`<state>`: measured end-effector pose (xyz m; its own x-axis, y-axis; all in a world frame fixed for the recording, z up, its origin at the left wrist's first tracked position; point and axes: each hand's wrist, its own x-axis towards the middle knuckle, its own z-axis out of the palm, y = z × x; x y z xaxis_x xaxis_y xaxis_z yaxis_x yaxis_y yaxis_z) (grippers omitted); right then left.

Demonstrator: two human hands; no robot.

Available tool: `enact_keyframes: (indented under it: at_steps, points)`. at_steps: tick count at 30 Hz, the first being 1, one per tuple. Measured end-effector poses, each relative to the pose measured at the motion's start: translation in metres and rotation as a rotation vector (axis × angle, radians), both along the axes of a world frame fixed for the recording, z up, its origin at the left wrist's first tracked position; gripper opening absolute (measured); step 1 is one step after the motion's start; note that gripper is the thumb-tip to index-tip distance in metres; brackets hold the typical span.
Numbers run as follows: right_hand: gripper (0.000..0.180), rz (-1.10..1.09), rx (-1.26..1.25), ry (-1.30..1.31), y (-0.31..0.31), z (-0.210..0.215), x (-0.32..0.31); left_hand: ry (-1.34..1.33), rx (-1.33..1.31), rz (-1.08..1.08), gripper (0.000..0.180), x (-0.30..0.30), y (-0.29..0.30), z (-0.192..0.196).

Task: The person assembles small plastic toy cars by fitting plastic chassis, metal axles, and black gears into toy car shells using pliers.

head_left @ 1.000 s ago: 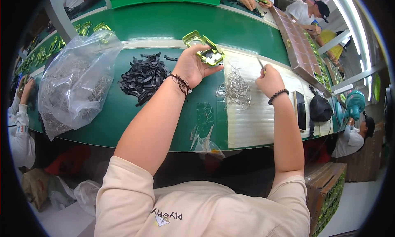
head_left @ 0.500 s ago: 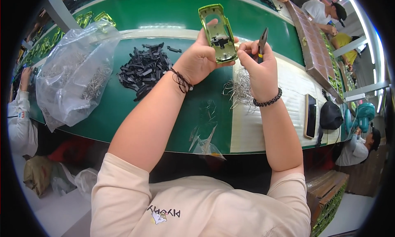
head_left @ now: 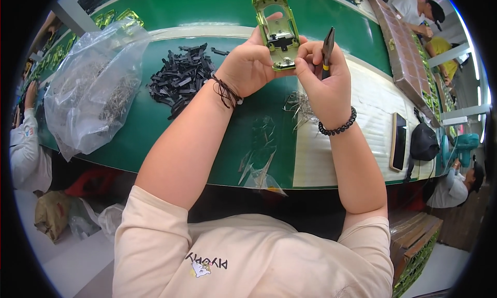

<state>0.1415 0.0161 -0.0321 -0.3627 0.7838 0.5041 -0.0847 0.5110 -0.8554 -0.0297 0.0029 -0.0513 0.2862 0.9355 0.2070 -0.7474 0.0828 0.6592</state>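
- Left hand [head_left: 248, 65] grips the green plastic housing [head_left: 276, 28], upright above the bench [head_left: 155, 127]
- Right hand [head_left: 323, 78] clasps black pliers [head_left: 327, 45], fingertips touching the housing's lower end

At left of the frame a clear plastic bag [head_left: 93, 85] of thin metal parts slumps on the green table [head_left: 155, 132]. A pile of black plastic pieces [head_left: 178, 80] lies just right of it. A dark phone [head_left: 398, 141] and a black pouch [head_left: 424, 141] rest at right.
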Motion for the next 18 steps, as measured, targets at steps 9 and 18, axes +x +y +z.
enact_keyframes:
  at_steps: [9, 18]
  points:
    - [0.022, -0.015, 0.051, -0.148, 0.005, 0.001, 0.006, 0.125, 0.009, 0.061, 0.08, 0.005, 0.001, -0.001]
    - [0.022, -0.369, 0.244, -0.392, 0.013, -0.013, 0.005, 0.304, 0.043, 0.18, 0.072, 0.018, -0.003, -0.005]
